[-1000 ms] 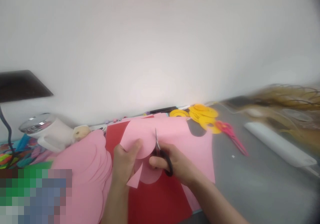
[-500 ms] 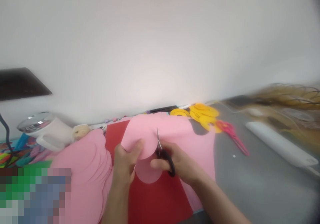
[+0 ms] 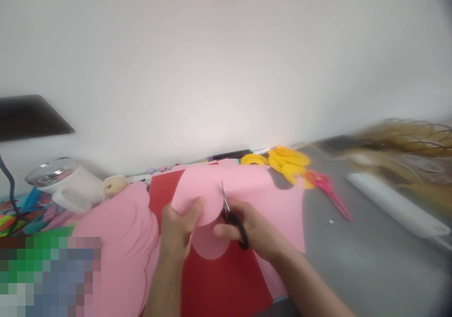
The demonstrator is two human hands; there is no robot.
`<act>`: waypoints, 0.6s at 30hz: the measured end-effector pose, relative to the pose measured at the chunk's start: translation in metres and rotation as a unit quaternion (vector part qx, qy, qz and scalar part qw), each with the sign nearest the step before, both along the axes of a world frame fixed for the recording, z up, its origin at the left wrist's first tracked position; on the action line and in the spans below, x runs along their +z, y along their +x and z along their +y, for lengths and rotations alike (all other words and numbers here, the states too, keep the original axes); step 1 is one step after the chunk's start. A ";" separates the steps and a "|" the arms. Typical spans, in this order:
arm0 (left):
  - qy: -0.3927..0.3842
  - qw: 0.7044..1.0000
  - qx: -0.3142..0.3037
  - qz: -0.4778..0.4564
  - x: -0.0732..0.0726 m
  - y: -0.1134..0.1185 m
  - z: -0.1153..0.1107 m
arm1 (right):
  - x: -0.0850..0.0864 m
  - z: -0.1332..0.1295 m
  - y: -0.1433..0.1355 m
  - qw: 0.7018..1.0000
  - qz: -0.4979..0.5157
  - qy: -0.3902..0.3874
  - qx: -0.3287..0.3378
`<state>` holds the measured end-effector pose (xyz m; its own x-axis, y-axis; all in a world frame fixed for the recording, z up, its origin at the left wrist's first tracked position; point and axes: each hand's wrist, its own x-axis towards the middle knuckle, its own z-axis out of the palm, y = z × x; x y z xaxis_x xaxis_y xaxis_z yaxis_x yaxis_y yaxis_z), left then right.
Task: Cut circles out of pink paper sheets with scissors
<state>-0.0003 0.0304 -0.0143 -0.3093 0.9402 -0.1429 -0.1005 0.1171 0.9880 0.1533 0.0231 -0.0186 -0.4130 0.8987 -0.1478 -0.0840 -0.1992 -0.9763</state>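
Observation:
My left hand (image 3: 180, 227) grips a pink paper (image 3: 192, 185), thumb on top of its rounded lower part. My right hand (image 3: 243, 227) is closed around the black handles of a pair of scissors (image 3: 236, 223). The scissor blades point up and away, at the right edge of the rounded part. Beneath the hands lie a pink paper circle (image 3: 210, 244) and a red sheet (image 3: 221, 284). More pink paper (image 3: 282, 213) spreads to the right, with a curved cut-out at its far edge.
Stacked pink paper shapes (image 3: 113, 223) lie left, near a white mug (image 3: 81, 185). Yellow paper pieces (image 3: 287, 159) and pink scissors (image 3: 332, 194) lie at the back right. A white power strip (image 3: 399, 206) is farther right. A wall stands behind.
The far part of the pink paper has dipped slightly, showing more red behind it. Both hands have hardly moved.

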 end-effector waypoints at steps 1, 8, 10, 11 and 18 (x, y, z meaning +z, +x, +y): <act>-0.001 1.000 0.004 0.005 0.000 0.000 0.000 | 0.000 0.000 0.000 1.000 0.001 0.001 0.003; -0.007 1.000 0.009 0.001 0.003 0.002 -0.001 | -0.001 -0.001 0.001 1.000 -0.002 0.006 0.005; -0.011 1.000 0.012 0.003 0.003 0.002 -0.001 | -0.001 0.000 0.001 1.000 -0.010 0.006 0.002; -0.011 1.000 0.013 0.003 0.003 0.001 -0.001 | -0.001 0.000 0.001 1.000 -0.013 0.006 0.001; -0.016 0.999 0.005 0.035 0.005 0.002 -0.002 | -0.001 0.000 0.001 1.000 -0.014 0.005 -0.003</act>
<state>0.0014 0.0279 -0.0089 -0.3293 0.9323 -0.1496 -0.0323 0.1472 0.9886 0.1543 0.0228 -0.0197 -0.4039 0.9023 -0.1505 -0.0570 -0.1891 -0.9803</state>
